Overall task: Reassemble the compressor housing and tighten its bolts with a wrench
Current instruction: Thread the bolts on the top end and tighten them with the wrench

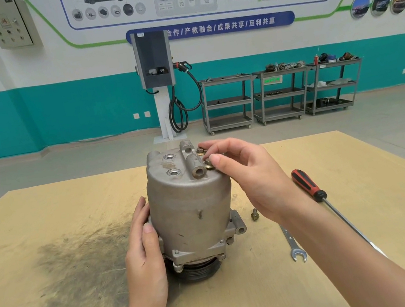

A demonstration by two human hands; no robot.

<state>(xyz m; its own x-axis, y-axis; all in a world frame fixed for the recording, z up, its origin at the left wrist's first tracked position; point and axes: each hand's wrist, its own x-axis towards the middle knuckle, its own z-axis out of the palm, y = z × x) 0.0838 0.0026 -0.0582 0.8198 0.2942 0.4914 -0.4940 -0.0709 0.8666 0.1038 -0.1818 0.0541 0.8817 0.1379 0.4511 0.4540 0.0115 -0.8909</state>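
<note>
The compressor housing [191, 205], a dull grey cast-metal cylinder, stands upright on its black pulley [197, 271]. Its domed top carries two round ports and a tubular lug. Two brass-coloured bolts [200, 150] sit in the top, just beside the lug. A loose bolt [254, 214] lies near the housing's right foot. An open-end wrench [293, 245] lies flat further right, jaw end nearest the viewer.
</note>
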